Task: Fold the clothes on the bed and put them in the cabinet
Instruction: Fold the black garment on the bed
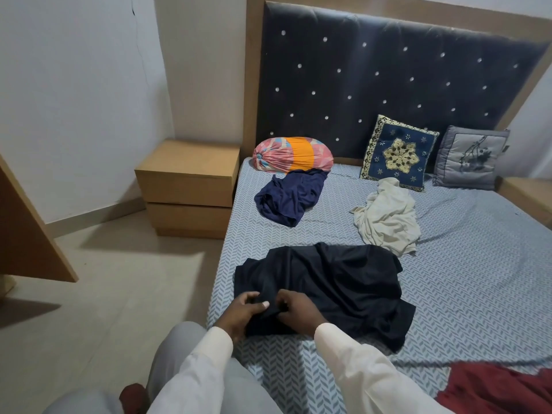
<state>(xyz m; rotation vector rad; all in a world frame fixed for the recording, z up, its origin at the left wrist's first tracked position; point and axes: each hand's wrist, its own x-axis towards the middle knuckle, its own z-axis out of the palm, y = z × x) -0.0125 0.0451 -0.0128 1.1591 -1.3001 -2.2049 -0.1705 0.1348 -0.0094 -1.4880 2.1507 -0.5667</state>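
1. Your left hand (245, 313) and right hand (300, 313) curl their fingers (250, 295) round the near edge of the black garment (328, 288).
2. It lies crumpled on the bed (463, 279), near its left side.

Bed (463, 279), viewed from its left side. The headboard (388, 70) stands at the bed's far end. Against it on the bed are a bolster (292, 155) at the left and, at the right, an inner cushion (398, 152) beside an outer cushion (470, 156). The left garment (289, 197) touches the bolster's front, and the right garment (388, 216) lies before the cushions. The near garment (328, 288) lies by the bed's left edge, with the left hand (242, 312) and right hand (298, 312) on its near edge. A blanket (495, 386) lies on the bed at near right. A nightstand (188, 186) stands left of the bed's head; there is possibly another at the right, mostly cut off.
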